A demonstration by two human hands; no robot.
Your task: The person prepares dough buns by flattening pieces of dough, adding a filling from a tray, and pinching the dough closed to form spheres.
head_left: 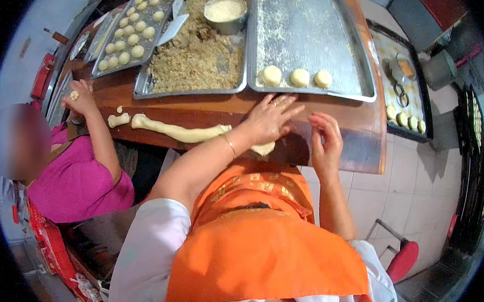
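My left hand (pixel 272 119) is held over the table's front part, palm down with fingers spread. A pale flattened piece of dough (pixel 263 149) shows partly from under its wrist side, at the table's near edge. To the right my right hand (pixel 326 144) is raised with loosely bent fingers and nothing visible in it. A long rope of dough (pixel 183 132) lies left of my left hand, its right end reaching my forearm. A short dough piece (pixel 119 120) and a tiny scrap (pixel 119 110) lie past its left end.
Beyond my hands, a metal tray (pixel 315 39) bears several round dough cakes. Beside it are a tray of crumbly filling (pixel 194 70) with a metal bowl (pixel 225 12) and a tray of dough balls (pixel 128 36). A co-worker's hand (pixel 80 98) holds dough; a dark baking tray (pixel 417 101) stands right.
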